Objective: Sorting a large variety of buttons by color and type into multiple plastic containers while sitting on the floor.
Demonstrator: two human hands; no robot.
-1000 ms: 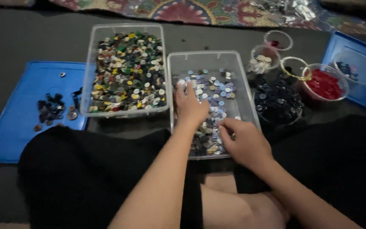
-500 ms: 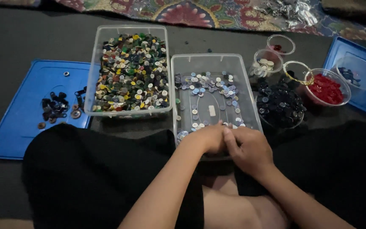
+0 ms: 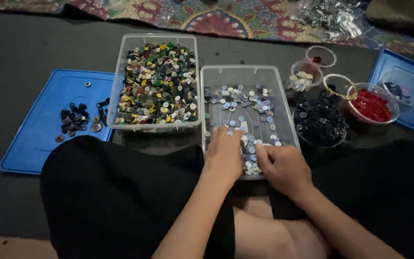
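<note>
Left hand [image 3: 224, 152] flat and palm down, fingers spread a little, pressing on the pale blue and white buttons [image 3: 245, 120]. Right hand [image 3: 283, 165] just beside it, fingers curled down into the same pile; hard to tell if any button is pinched. Both hands at the near end of the clear tray [image 3: 283, 110], right in front of the lap.

Buttons: small, hard, flat, very light, probably slippery. Easy to slide in a bunch with flat fingers; one alone best pinched by its edge. Round, so no long side, no pointing way. Tray long side running from near to far.

Left of it, a bigger clear bin of mixed-colour buttons [image 3: 156, 84]. Further left, a blue lid [image 3: 34, 139] with a few dark buttons. To the right, a bowl of dark blue buttons [image 3: 319, 122] and a bowl of red buttons [image 3: 372, 104].
</note>
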